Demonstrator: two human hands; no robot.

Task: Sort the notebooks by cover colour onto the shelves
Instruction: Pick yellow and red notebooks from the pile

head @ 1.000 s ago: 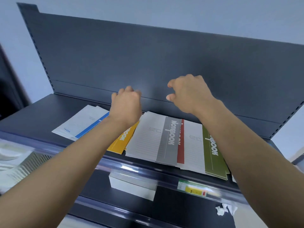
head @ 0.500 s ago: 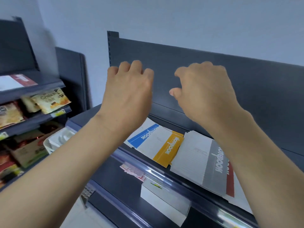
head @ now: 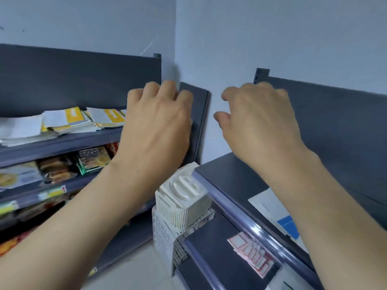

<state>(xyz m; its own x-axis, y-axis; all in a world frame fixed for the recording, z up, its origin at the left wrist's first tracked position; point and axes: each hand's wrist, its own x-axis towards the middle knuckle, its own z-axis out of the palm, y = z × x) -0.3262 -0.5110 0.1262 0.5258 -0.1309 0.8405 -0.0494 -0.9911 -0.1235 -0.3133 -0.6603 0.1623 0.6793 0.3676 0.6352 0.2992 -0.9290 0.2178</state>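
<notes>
Head view: left hand [head: 156,130] and right hand [head: 259,126] are both raised before the shelving, fingers loosely curled, gripping nothing. Yellow-banded notebooks [head: 71,120] lie in an untidy heap on the left unit's top shelf [head: 62,143], beyond the left hand. A blue-banded notebook [head: 270,206] lies flat on the right shelf [head: 226,174], partly under the right forearm. Stacked white baskets [head: 182,204] stand between the units. Snack packets [head: 92,158] occupy the left unit's lower shelves.
</notes>
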